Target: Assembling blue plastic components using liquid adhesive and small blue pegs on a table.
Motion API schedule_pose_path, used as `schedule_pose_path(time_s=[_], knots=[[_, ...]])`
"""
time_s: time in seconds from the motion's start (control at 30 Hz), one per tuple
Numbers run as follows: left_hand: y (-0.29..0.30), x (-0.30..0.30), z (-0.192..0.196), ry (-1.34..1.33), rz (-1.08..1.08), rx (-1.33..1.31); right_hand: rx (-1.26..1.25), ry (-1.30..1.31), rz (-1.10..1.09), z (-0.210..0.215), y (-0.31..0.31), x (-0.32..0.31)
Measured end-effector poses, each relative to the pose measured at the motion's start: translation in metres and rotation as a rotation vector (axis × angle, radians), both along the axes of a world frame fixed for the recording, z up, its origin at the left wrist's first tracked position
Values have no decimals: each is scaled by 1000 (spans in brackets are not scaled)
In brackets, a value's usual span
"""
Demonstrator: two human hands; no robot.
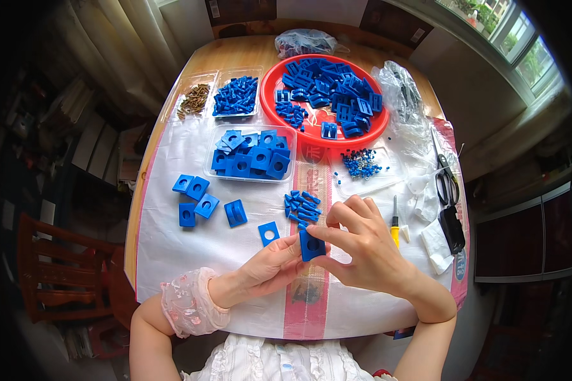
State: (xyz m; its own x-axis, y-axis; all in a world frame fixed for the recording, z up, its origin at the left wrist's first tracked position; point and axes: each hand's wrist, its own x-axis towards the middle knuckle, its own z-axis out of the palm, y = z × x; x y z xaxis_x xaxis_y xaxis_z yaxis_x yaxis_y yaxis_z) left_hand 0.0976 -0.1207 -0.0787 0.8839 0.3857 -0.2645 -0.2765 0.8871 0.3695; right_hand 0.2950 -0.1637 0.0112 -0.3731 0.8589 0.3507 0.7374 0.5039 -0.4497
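A blue square plastic piece with a round hole is held up near the table's front. My left hand is closed on its left side, fingers partly behind it. My right hand also grips it, index finger at the top edge and thumb at the lower right; the other fingers are curled above. Just beyond lies a pile of small blue plastic pegs. Left of the hands lie a flat blue square with a hole, a curved blue piece and several blue square pieces.
A red round tray holds blue parts at the back. Clear boxes hold blue squares, blue pegs and brass-coloured pieces. Small blue and silvery bits, a yellow-handled screwdriver and black-handled scissors lie right.
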Motion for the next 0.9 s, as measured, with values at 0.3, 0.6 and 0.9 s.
schedule_pose_path(time_s=[0.3, 0.6, 0.9], knots=[[0, 0, -3, 6, -11, 11, 4, 0, -10, 0, 0, -1], [-1, 1, -1, 24, 3, 2, -8, 15, -32, -2, 0, -1], [1, 0, -3, 13, -9, 4, -27, 14, -15, -2, 1, 0]])
